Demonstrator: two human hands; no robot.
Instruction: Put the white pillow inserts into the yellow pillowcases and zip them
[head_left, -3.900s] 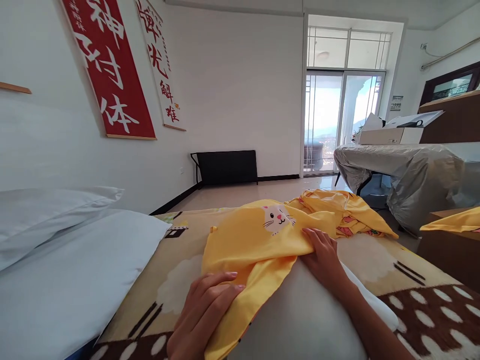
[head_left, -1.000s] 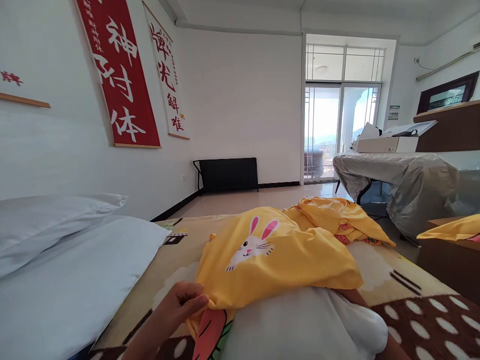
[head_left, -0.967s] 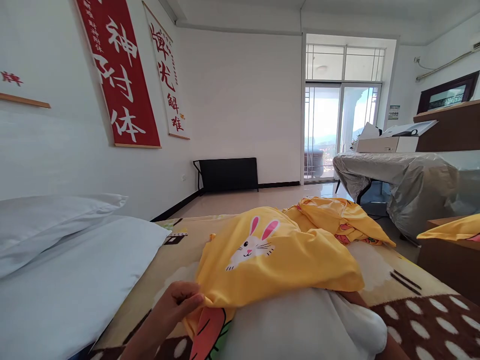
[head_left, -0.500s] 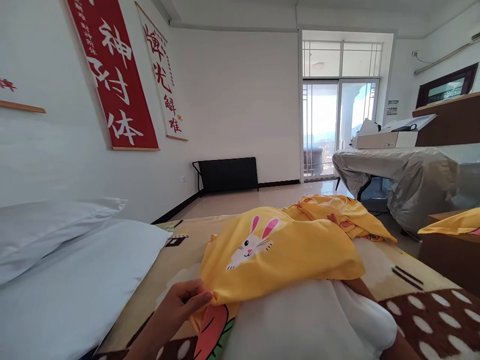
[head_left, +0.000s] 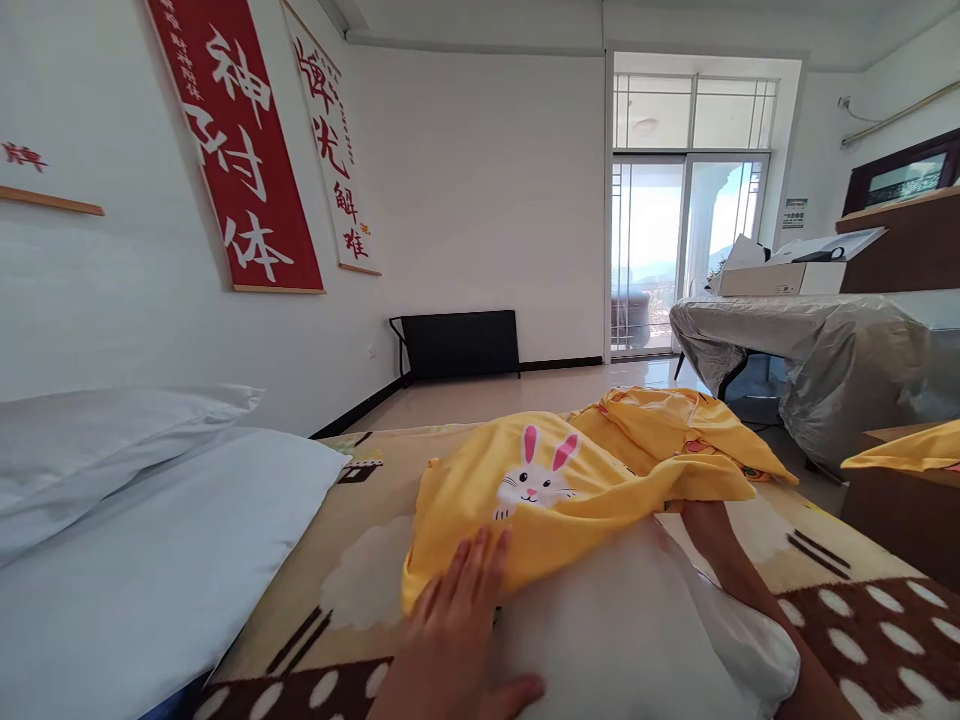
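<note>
A yellow pillowcase (head_left: 540,530) with a white rabbit print lies over the far part of a white pillow (head_left: 600,640), whose near part is bare. My left hand (head_left: 457,610) rests with fingers stretched out on the left edge of the case and the pillow, its thumb apart. From the right, my right forearm (head_left: 731,580) reaches beneath the right end of the case. The fingers of that hand are hidden under the cloth.
Another yellow printed cloth (head_left: 667,420) lies bunched behind the pillow. White pillows (head_left: 187,540) are at left on the patterned blanket (head_left: 367,570). A brown box (head_left: 892,500) with yellow fabric stands at right, near a plastic-covered table (head_left: 810,330).
My left hand has let go of the case's corner and now lies flat on it. The rabbit print has shifted right. My right fingertips, seen before beyond the case, are hidden.
</note>
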